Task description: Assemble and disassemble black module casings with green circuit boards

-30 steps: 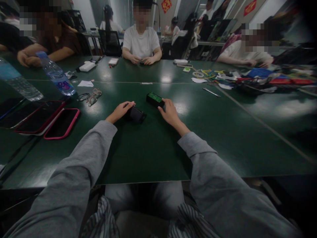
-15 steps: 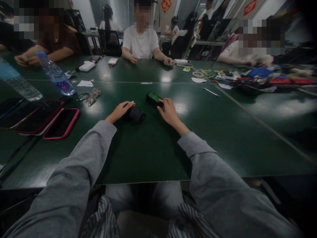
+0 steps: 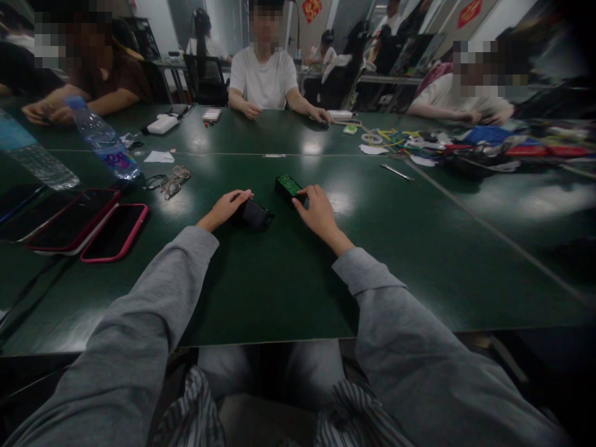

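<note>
"Back from the table's [image 3: 279, 292] near edge, what's held?"
"Left hand [image 3: 228, 206] curls around a black case [image 3: 257, 215]; right hand [image 3: 317, 210] grips a green-topped black box [image 3: 287, 184], slightly farther from that edge."

Box [image 3: 287, 184] right of device [image 3: 256, 214] on table [image 3: 279, 279], phones [image 3: 115, 233] at left, bottles [image 3: 106, 144] behind phones

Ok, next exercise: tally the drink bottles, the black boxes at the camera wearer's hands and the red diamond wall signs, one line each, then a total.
Bottles: 2 (left bottle, right bottle)
Black boxes: 2 (plain box at the left hand, green-topped box at the right hand)
Red wall signs: 2 (left sign, right sign)
Total: 6
</note>
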Demonstrator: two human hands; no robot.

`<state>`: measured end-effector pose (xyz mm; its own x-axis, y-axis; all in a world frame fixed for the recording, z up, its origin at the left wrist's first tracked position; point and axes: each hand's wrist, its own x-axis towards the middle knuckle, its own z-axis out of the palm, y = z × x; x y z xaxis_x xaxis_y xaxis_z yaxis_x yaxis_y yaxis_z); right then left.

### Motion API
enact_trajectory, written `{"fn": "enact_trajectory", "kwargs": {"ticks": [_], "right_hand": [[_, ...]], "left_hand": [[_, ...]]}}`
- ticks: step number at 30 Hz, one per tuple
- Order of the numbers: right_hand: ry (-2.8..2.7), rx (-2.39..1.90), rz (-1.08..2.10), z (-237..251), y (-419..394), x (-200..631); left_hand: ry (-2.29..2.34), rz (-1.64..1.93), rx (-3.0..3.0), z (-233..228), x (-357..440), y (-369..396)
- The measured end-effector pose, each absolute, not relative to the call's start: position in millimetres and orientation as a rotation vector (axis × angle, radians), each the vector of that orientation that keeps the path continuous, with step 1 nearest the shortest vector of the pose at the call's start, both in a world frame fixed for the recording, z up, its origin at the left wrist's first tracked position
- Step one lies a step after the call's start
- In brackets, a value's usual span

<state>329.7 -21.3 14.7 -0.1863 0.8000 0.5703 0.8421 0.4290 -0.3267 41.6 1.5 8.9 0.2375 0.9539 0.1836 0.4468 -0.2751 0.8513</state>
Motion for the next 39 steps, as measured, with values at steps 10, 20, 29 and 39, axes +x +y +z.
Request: {"fn": "enact_trajectory", "kwargs": {"ticks": [10, 20, 29, 39], "right_hand": [[-1.958, -1.389, -0.059, 19, -23, 330], [-2.093, -1.254, 0.075, 24, -32, 321], [-2.171, -1.111, 0.154, 28, -42, 312], [-2.033, -1.082, 0.020, 24, -38, 313]], "left_hand": [[1.273, 0.975, 1.837, 5, 41, 6], [1.289, 0.977, 1.830, 6, 41, 4], [1.298, 0.980, 1.827, 8, 42, 1], [1.290, 0.982, 1.845, 5, 41, 5]]}}
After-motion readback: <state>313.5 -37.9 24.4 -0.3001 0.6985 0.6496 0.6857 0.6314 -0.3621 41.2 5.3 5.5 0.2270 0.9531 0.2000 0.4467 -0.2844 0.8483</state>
